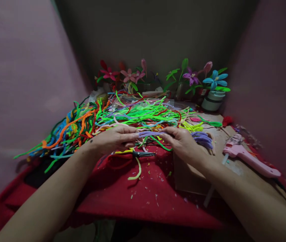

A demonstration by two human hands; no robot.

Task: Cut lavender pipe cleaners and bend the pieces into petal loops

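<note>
My left hand [116, 138] and my right hand [182, 141] are both closed on a short purple pipe cleaner [150, 133], which is stretched between their fingertips above a red cloth [143, 191]. Just beyond the hands lies a big heap of coloured pipe cleaners [123, 117]. Scissors with yellow handles [138, 154] lie on the cloth right under the hands. A bundle of purple pipe cleaners [203, 138] rests beside my right hand.
A pink glue gun [246, 156] lies on a cardboard sheet [190, 178] at the right. Finished pipe-cleaner flowers [130, 75] stand along the back, a blue flower [216, 80] in a white pot [212, 101]. Pink walls close in on both sides.
</note>
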